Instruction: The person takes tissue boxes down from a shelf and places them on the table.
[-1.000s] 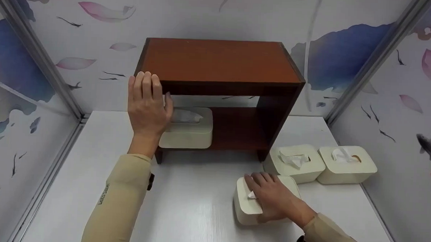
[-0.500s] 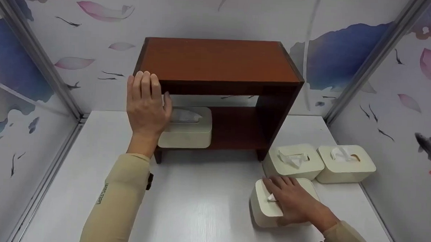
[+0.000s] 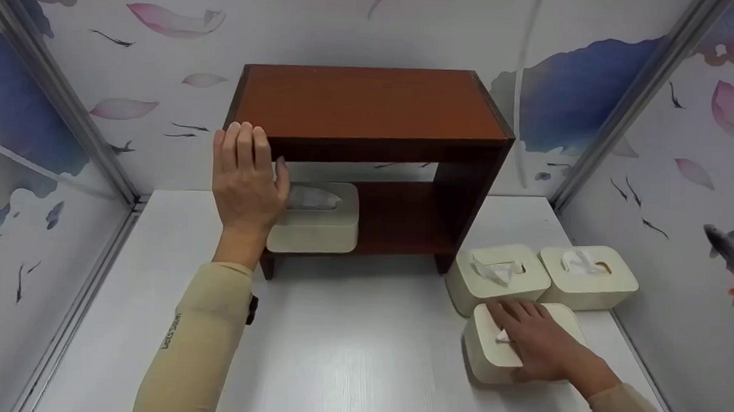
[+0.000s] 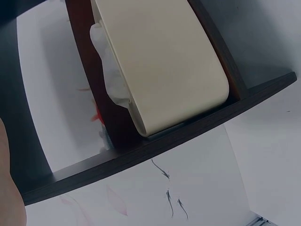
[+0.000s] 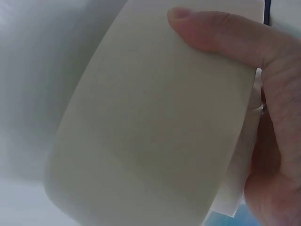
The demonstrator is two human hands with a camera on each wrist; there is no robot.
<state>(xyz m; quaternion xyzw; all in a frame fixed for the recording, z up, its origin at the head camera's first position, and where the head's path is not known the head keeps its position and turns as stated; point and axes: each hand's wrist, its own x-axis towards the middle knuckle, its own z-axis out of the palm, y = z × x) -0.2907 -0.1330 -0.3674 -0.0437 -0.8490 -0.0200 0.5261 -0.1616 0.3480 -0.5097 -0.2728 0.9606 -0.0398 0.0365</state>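
A white table (image 3: 348,347) is bearing a brown shelf unit (image 3: 371,104) at its back. The held tissue box (image 3: 490,354) is sitting at the table's front right, just before a neighbouring box (image 3: 493,290) and an outer box (image 3: 589,297); whether it is touching them I cannot tell. A fourth box (image 3: 315,237) is resting on the unit's lower level, at the left. The left hand (image 3: 248,188) is lying at the unit's front left corner, fingers straight and pressed together. The right hand (image 3: 540,343) is gripping from above, thumb pressing the near wall, fingers reaching the lid's far edge; their curl is hidden. The held tissue box is looking stiff, smooth and probably light, so spanning its long walls should be serving well; the tissue tuft (image 3: 503,337) is looking soft, easily torn, a poor handle
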